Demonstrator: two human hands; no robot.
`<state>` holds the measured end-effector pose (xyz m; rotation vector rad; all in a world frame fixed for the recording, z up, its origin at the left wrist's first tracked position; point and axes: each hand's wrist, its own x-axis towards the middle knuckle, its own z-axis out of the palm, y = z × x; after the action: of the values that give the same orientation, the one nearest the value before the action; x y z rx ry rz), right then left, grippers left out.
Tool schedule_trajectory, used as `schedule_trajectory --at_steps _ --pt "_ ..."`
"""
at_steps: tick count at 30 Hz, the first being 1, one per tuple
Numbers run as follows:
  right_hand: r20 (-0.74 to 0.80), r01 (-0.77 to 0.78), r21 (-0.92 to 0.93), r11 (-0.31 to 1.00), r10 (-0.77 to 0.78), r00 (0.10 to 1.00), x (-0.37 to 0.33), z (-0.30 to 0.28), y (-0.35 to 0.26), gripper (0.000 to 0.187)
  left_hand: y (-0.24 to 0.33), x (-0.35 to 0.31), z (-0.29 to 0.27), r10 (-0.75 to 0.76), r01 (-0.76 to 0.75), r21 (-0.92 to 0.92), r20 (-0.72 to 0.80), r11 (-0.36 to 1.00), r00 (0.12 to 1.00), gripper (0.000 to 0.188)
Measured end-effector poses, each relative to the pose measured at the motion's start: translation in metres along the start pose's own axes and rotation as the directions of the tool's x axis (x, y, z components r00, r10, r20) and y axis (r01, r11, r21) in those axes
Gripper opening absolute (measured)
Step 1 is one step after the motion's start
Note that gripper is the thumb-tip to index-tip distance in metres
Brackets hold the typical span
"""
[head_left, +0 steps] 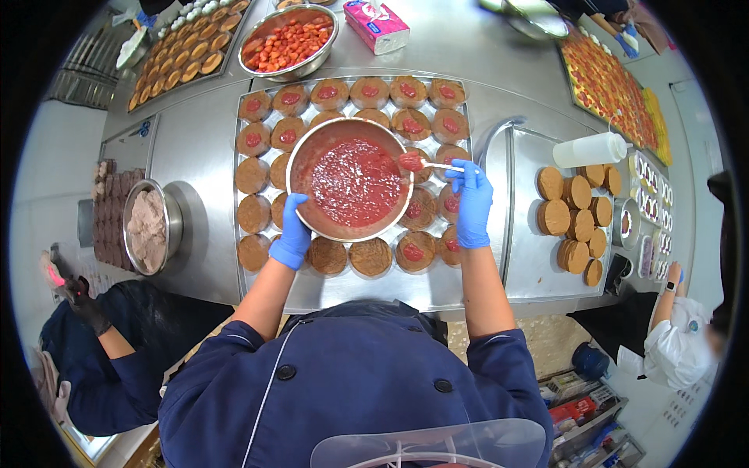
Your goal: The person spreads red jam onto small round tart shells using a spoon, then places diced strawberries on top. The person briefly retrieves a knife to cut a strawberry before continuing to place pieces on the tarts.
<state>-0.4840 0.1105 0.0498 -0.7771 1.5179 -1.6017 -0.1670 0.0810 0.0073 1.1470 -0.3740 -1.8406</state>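
My left hand (292, 232), in a blue glove, grips the lower left rim of a metal bowl (296, 168). Inside it is a glossy red fruit sauce (355, 183). My gloved right hand (473, 204) pinches the handle of a spoon (443, 165), whose tip carries a lump of the sauce just past the bowl's right rim. Beneath the bowl lies a metal tray (296, 290) with rows of round brown cake discs (370, 257) in clear wrapping. Many discs have a red dollop in the middle, while several on the left are bare. The bowl hides the central ones.
Chopped strawberries fill a bowl (287, 47) beside a pink tissue pack (377, 27). To the right, a tray holds stacked cake discs (579, 210) and a white squeeze bottle (591, 150). A bowl of pinkish-brown cream (148, 222) stands left. Co-workers are at both sides.
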Motion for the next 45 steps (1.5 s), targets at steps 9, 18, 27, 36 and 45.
schedule_trajectory --at_steps 9,18,27,36,45 --pt "0.317 0.499 -0.689 0.526 -0.401 0.86 0.008 -0.006 0.065 0.018 0.031 -0.008 -0.027 0.13 -0.13 0.012 -0.074 0.991 0.989 0.06" --pt "0.47 0.66 -0.661 0.357 -0.488 0.735 0.007 -0.008 0.062 0.019 0.031 -0.01 -0.039 0.135 -0.137 -0.01 -0.095 0.991 0.986 0.06" --pt "-0.103 0.029 -0.108 0.994 -0.041 0.994 0.007 0.005 0.007 0.029 0.025 -0.005 -0.038 0.086 -0.088 -0.035 -0.064 0.996 0.994 0.06" --pt "0.433 0.552 -0.629 0.547 -0.343 0.833 -0.011 0.098 0.013 0.016 0.007 -0.007 -0.021 0.141 -0.14 0.007 -0.031 0.99 0.99 0.06" --pt "0.103 -0.101 -0.1 0.99 0.111 0.988 0.001 0.093 0.006 0.028 0.016 -0.005 -0.031 0.043 -0.047 -0.089 -0.047 0.995 0.998 0.063"
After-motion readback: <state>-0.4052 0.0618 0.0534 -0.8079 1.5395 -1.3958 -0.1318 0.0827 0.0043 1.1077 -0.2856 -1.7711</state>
